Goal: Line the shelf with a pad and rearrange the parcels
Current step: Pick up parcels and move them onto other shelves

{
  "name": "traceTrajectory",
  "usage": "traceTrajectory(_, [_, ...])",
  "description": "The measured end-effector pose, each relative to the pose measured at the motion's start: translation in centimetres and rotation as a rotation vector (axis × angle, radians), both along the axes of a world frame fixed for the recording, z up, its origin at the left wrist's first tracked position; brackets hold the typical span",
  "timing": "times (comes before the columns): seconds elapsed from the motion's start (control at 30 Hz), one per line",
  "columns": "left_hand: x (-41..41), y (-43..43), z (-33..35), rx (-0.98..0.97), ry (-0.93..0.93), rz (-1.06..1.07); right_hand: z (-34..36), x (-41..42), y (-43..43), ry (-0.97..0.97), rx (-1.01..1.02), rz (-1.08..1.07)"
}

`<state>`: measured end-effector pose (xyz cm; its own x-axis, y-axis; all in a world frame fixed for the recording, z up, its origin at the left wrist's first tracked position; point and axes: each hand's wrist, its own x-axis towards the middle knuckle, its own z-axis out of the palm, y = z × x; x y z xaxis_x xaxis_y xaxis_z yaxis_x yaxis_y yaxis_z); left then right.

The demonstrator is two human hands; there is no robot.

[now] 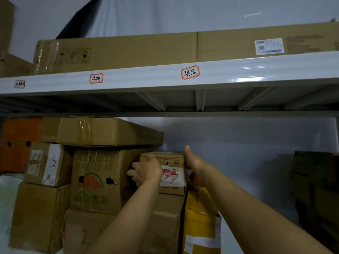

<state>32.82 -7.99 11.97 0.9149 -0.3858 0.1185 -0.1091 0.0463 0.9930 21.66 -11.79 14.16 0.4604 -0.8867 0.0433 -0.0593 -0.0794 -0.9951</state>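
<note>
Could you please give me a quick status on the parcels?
Left hand and right hand grip small parcel atop stack. Watermelon box tight on left. No pad visible.

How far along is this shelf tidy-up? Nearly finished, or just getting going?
Midway, I'd guess. Done: several boxes stand stacked at left, such as the watermelon box. In hand: the left hand and right hand grip a small labelled box atop the stack. Left: no pad shows, and dark boxes wait at right.

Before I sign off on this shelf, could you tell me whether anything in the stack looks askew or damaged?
Yes. The long flat carton on top of the stack lies skewed, its right end overhanging the watermelon box unsupported. That watermelon box has ragged torn hand holes. Both hands, left hand and right hand, grip the small labelled parcel, which sits roughly level.
</note>
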Motion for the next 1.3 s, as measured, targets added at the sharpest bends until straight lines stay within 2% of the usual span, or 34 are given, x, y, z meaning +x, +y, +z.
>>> traceTrajectory(0.13, [0.6,0.5,0.0,0.123,-0.091,-0.020,0.3,-0.1,-1.3,-0.037,0.135,-0.019])
traceTrajectory(0.23, [0.9,1.1,-0.2,0.130,-0.113,-0.049,0.7,-0.5,-1.2,-0.032,0.170,-0.009])
traceTrajectory(0.33, [0.8,1.5,0.0,0.075,-0.119,-0.093,1.0,-0.7,-0.6,-0.051,0.165,-0.032])
traceTrajectory(0.5, [0.0,2.8,1.2,-0.130,-0.167,-0.191,0.7,-1.5,0.3,-0.198,0.210,-0.029])
traceTrajectory(0.63, [-1.2,3.5,2.6,-0.245,-0.181,-0.316,1.4,-2.4,0.7,-0.327,0.168,-0.057])
traceTrajectory(0.8, [-3.9,5.3,2.9,-0.368,-0.147,-0.504,2.2,-5.5,1.9,-0.318,0.145,-0.130])
traceTrajectory(0.9, [-5.8,6.3,2.8,-0.371,-0.193,-0.653,1.7,-8.7,2.1,-0.360,0.171,-0.166])
traceTrajectory(1.07, [-8.3,7.4,1.4,-0.211,-0.272,-0.887,0.4,-14.6,3.5,-0.344,0.143,-0.290])
traceTrajectory(1.2, [-9.0,7.3,-0.4,0.018,-0.417,-0.727,-0.7,-18.1,5.1,-0.243,-0.002,-0.423])
traceTrajectory(1.3, [-8.3,7.4,-1.9,0.305,-0.578,-0.636,-2.1,-19.2,5.3,-0.093,-0.087,-0.563])
